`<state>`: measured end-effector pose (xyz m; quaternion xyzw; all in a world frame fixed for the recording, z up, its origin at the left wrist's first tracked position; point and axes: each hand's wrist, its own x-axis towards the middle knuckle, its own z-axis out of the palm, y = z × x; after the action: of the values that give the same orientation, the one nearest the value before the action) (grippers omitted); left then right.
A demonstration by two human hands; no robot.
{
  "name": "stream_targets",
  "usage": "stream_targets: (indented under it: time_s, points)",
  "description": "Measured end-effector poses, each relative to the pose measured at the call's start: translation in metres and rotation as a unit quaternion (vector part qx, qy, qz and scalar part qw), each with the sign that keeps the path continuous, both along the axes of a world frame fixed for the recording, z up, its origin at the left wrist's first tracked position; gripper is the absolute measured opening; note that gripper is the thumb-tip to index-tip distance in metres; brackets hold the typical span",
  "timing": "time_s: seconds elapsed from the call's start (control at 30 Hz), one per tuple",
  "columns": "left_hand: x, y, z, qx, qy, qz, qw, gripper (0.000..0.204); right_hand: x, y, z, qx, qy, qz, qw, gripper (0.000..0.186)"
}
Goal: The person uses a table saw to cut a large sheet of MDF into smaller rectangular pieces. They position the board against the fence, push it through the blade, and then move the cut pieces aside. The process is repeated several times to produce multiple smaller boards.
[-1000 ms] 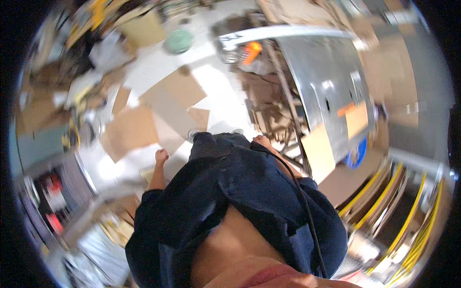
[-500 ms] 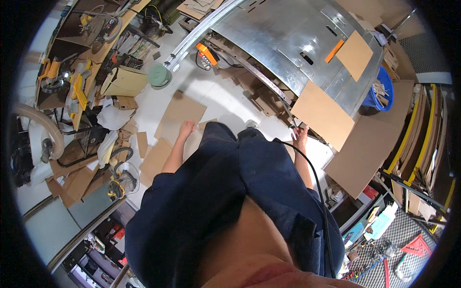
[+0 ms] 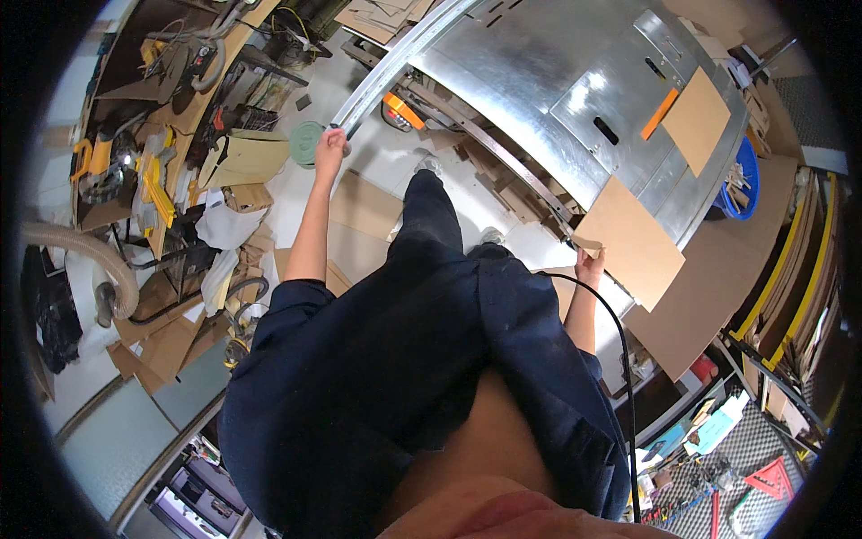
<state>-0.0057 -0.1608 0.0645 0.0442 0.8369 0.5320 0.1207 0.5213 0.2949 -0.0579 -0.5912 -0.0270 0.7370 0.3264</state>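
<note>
My left hand is raised, its fingers closed at the near end of a long silvery metal rail beside the saw table. On the right, my right hand pinches a small brown piece of board at the left corner of a larger brown board. That board lies over the near edge of the metal saw table. Farther back on the table are a second brown board and an orange strip.
A green round tub stands left of the rail. Cardboard lies on the floor by my feet. A blue bin with scraps is at the right, near a large brown sheet. Tools crowd the left shelves. A black cable crosses my right forearm.
My left hand has gone up and forward from beside my leg to the rail's end. One leg has stepped forward. My right hand has shifted slightly at the board's corner.
</note>
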Motion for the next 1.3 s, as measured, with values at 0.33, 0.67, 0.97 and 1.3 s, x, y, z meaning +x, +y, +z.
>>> stream_targets:
  time_s: [0.33, 0.67, 0.97, 1.3]
  points:
    - [-0.147, 0.087, -0.06, -0.088, -0.025, -0.135, 0.987, 0.044, -0.04, -0.063, 0.041, 0.029, -0.078, -0.081, 0.993, 0.029]
    - [-0.168, 0.105, -0.056, -0.144, -0.243, -0.299, 0.911, 0.083, -0.128, -0.158, 0.083, 0.004, -0.074, -0.112, 0.991, 0.024]
    - [-0.155, 0.107, -0.061, -0.034, -0.248, -0.287, 0.925, 0.067, -0.15, -0.196, 0.107, 0.011, -0.156, -0.134, 0.979, 0.025]
    - [-0.183, 0.075, -0.128, -0.163, -0.296, -0.3, 0.892, 0.068, -0.124, -0.21, 0.078, -0.004, -0.112, -0.136, 0.984, 0.031]
